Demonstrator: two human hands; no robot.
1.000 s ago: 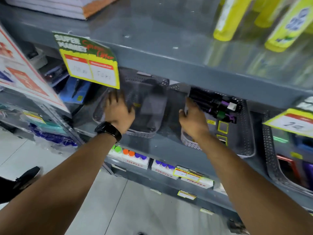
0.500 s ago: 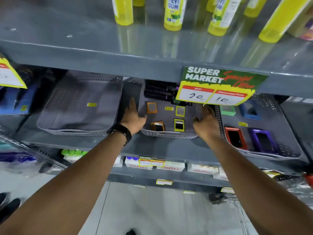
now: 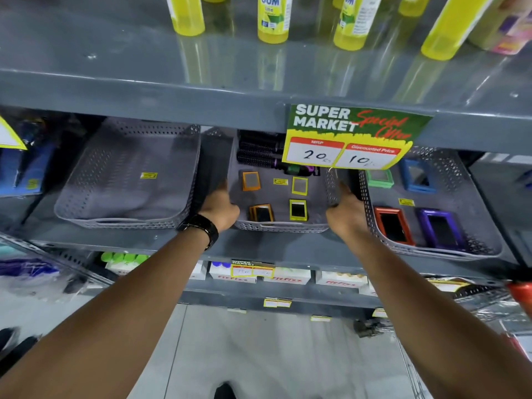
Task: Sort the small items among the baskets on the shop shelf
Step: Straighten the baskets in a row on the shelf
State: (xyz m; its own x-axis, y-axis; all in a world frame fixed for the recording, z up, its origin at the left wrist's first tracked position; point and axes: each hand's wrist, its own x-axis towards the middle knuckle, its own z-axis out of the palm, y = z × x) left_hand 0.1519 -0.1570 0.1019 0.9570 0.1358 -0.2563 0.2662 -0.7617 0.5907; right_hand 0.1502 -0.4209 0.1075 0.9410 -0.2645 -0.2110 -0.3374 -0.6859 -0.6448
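Three grey perforated baskets stand side by side on the grey shelf. The middle basket (image 3: 283, 227) holds small orange (image 3: 251, 180) and yellow framed mirrors (image 3: 298, 210) and black hair brushes (image 3: 259, 152) at the back. My left hand (image 3: 220, 208) grips its left wall and my right hand (image 3: 347, 210) grips its right wall. The left basket (image 3: 121, 223) holds only a yellow sticker. The right basket (image 3: 437, 251) holds larger red (image 3: 393, 226), purple (image 3: 440, 230), blue and green framed mirrors.
A green and yellow price sign (image 3: 349, 136) hangs from the upper shelf edge, over the back of the middle basket. Yellow gum bottles (image 3: 272, 18) stand on the upper shelf. Boxes sit on the lower shelf (image 3: 288, 279). Tiled floor lies below.
My view has swung to the right along the shelf. My hands have moved from the earlier baskets to the two side walls of the middle basket and closed on them.
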